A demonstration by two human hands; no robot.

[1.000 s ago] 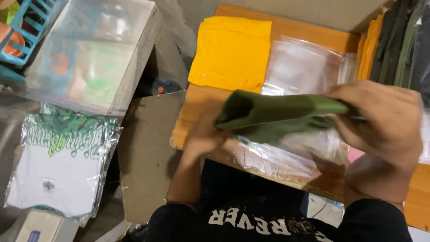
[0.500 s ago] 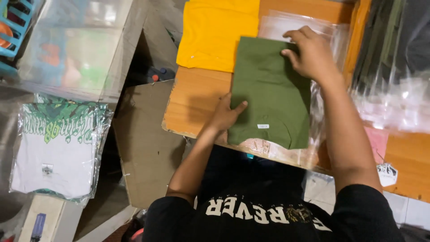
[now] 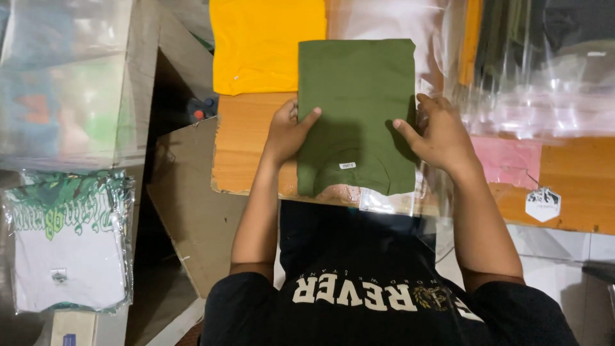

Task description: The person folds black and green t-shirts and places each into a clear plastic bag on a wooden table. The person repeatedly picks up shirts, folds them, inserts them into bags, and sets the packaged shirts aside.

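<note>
A folded olive green shirt [image 3: 355,96] lies flat on the wooden board [image 3: 246,144], partly over a clear plastic bag [image 3: 391,202]. My left hand [image 3: 287,131] grips the shirt's left edge, thumb on top. Pressing on the shirt's right edge is my right hand [image 3: 439,136], fingers spread, where the fabric meets the plastic. A small white size label [image 3: 346,165] shows near the shirt's collar end. Beside the green shirt, at the upper left, lies a folded yellow shirt [image 3: 266,41].
A stack of clear bags [image 3: 544,96] and bagged dark garments sit at the right. A pink sheet [image 3: 509,160] and a white hang tag [image 3: 542,204] lie on the board. A bagged white printed shirt [image 3: 67,243] and cardboard [image 3: 192,211] lie at the left.
The green shirt went from held in the air to lying flat on the board. Both hands have slid to its side edges, the right one coming down from the top corner.
</note>
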